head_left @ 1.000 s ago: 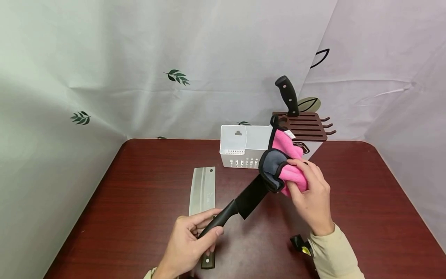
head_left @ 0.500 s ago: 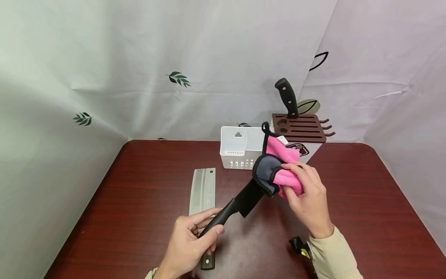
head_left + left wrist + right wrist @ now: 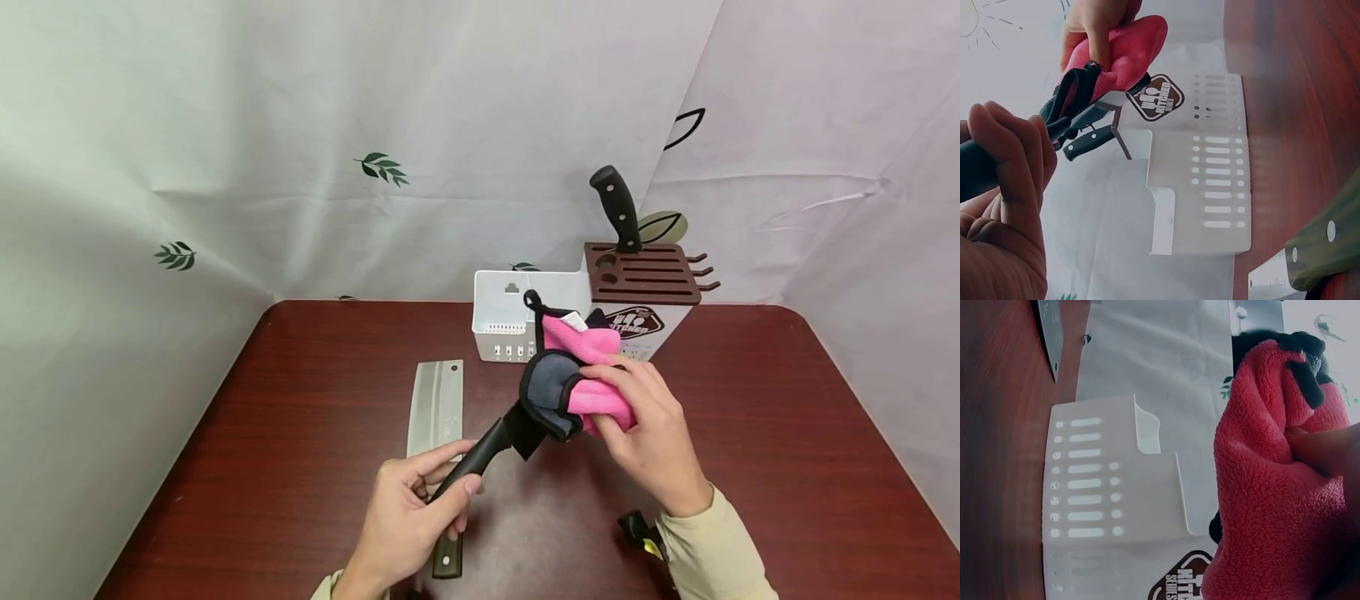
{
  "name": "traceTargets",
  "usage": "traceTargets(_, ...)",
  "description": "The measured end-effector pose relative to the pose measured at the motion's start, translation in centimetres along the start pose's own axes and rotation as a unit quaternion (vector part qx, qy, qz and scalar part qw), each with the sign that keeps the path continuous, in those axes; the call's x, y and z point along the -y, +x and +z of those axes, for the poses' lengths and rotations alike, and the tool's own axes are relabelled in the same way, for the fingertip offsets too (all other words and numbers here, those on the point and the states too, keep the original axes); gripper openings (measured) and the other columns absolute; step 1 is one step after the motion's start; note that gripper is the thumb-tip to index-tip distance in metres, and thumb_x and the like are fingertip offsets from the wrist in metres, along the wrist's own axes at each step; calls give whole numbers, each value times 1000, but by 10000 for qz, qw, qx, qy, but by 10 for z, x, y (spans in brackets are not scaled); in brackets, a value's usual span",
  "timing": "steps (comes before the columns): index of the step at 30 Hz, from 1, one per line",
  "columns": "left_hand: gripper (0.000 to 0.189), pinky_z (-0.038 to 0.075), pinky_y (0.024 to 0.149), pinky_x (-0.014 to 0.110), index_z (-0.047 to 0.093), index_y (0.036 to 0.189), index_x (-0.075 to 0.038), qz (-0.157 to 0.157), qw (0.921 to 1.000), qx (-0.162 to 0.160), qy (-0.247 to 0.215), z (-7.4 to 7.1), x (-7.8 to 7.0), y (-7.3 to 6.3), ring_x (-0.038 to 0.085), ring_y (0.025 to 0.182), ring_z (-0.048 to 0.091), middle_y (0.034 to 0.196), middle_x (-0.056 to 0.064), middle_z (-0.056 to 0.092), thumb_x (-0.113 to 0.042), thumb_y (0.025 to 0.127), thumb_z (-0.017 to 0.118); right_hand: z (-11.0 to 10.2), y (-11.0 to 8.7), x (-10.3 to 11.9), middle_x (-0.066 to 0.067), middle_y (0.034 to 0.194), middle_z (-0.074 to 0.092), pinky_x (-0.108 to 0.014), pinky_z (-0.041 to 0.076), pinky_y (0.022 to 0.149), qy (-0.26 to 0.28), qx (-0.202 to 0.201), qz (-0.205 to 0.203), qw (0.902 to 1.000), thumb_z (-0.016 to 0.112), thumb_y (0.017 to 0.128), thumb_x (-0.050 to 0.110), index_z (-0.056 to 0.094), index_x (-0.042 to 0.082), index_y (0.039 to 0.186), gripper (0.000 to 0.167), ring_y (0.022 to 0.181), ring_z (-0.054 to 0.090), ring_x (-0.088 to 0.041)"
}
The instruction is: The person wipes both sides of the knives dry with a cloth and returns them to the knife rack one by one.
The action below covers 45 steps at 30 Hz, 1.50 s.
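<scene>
My left hand [image 3: 408, 517] grips the black handle of a black-bladed knife [image 3: 480, 454], held above the table and pointing up to the right. Bunched in my right hand [image 3: 648, 433] is a pink and grey cloth [image 3: 581, 404] with black edging and a hanging loop. The cloth wraps round the blade, so only a short part near the handle shows in the head view. A silver cleaver [image 3: 437, 408] lies beneath on the table, its handle partly behind my left hand. In the right wrist view the fluffy pink cloth [image 3: 1260, 462] fills the right side.
At the back stands a white holder [image 3: 502, 342] with a brown slotted top [image 3: 645, 287] and side hooks. A black-handled knife [image 3: 618, 208] stands in it. A small black and yellow object [image 3: 641, 533] lies beside my right sleeve on the brown table [image 3: 300, 417].
My right hand has slid the cloth down and left along the blade towards the handle, covering more of the blade. The left hand stays nearly still with the knife.
</scene>
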<state>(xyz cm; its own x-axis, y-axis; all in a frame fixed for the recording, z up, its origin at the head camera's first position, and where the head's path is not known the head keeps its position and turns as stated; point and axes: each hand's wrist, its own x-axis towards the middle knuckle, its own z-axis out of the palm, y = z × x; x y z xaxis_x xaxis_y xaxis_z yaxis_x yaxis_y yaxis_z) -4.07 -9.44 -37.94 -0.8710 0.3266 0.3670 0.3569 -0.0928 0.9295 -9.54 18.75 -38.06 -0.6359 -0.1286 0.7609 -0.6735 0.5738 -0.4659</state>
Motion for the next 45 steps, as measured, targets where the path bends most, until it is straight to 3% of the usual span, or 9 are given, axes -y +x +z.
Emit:
traceTargets(8, 29, 49, 39, 30, 64, 122, 7, -145, 9999, -64, -53, 1, 1, 1, 18, 43, 56, 66, 14, 66, 9, 94, 61, 5, -2, 5, -7, 116, 66, -21, 40, 99, 182, 322, -300, 9989, 73, 72, -2, 73, 9, 112, 42, 104, 58, -25)
traceTargets(15, 29, 51, 41, 32, 65, 123, 2, -749, 9969, -245, 43, 3, 0, 1, 14, 45, 58, 72, 8, 69, 2, 94, 65, 6, -2, 11, -6, 115, 65, -22, 39, 102, 290, 721, -380, 9963, 76, 71, -1, 73, 14, 113, 45, 107, 58, -24)
traceTargets(20, 30, 51, 41, 32, 63, 124, 6, -607, 9980, -189, 0, 4, 1, 3, 15, 45, 57, 70, 11, 67, 4, 95, 64, 7, -2, 14, -5, 115, 66, -22, 39, 102, 367, 906, -382, 9945, 77, 70, -2, 72, 15, 115, 48, 107, 58, -23)
traceTargets(24, 31, 50, 41, 31, 62, 126, 8, -512, 9987, -75, -38, 5, 2, 3, 16, 45, 57, 66, 16, 65, 5, 95, 63, 9, -2, 15, -5, 115, 66, -22, 40, 101, 436, 834, -502, 9943, 77, 69, -2, 73, 14, 115, 48, 106, 59, -24)
traceTargets(31, 32, 50, 40, 31, 63, 126, 6, -683, 9977, -15, -27, 6, 3, 2, 15, 45, 56, 62, 15, 62, 4, 94, 65, 11, -2, 13, -6, 115, 66, -26, 40, 101, 412, 614, -635, 9952, 77, 70, 1, 73, 13, 114, 45, 105, 59, -26)
traceTargets(45, 32, 49, 41, 30, 67, 125, -4, -859, 9959, 218, 159, 6, 4, 1, 10, 46, 55, 64, 10, 62, -2, 94, 68, 6, 0, 5, -12, 116, 67, -22, 40, 98, 213, 37, -323, 9992, 69, 76, 0, 72, 6, 113, 38, 102, 58, -28)
